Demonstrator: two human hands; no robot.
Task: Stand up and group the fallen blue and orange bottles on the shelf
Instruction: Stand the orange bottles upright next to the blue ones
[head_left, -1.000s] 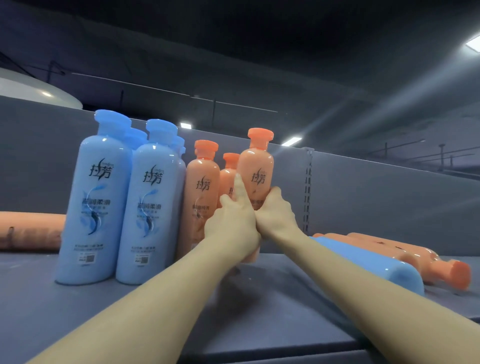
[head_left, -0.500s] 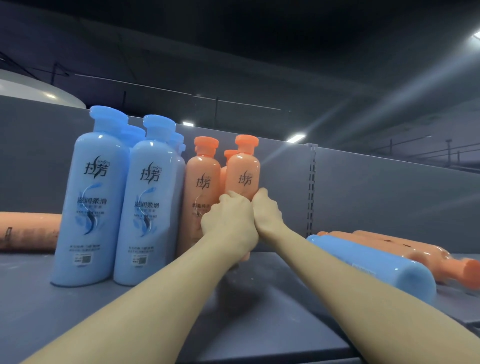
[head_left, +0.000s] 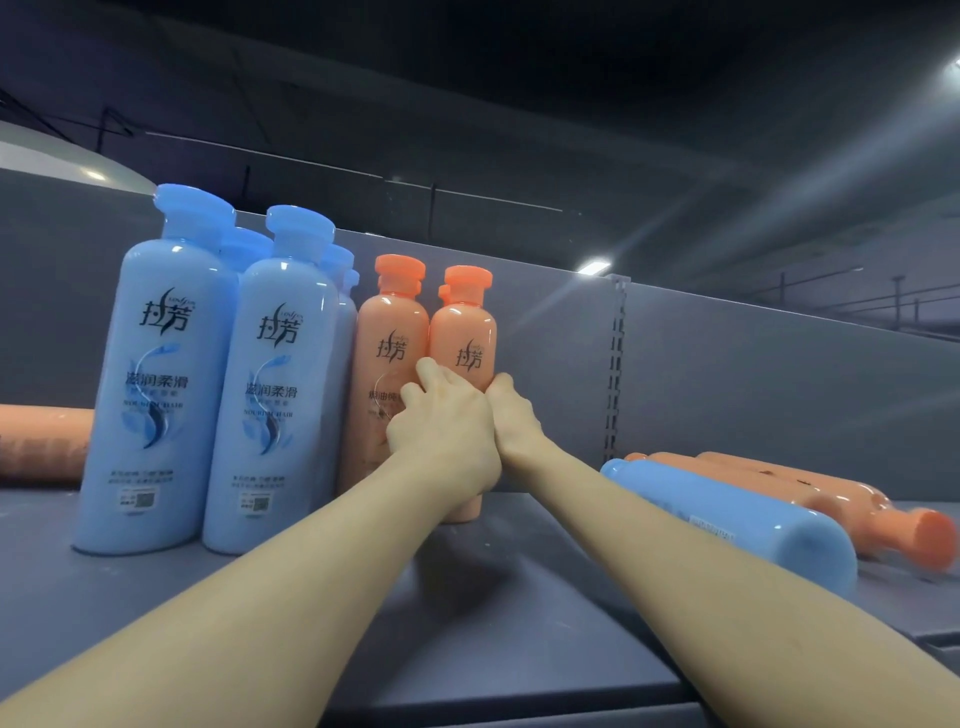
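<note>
At frame centre, the left hand (head_left: 441, 431) and right hand (head_left: 511, 415) wrap their fingers together around an upright orange plastic bottle (head_left: 464, 338) on the grey shelf (head_left: 493, 597), touching another standing orange bottle (head_left: 392, 358). Tall blue bottles (head_left: 166, 374) stand at left; a fallen blue bottle (head_left: 737, 525) lies at right.
</note>
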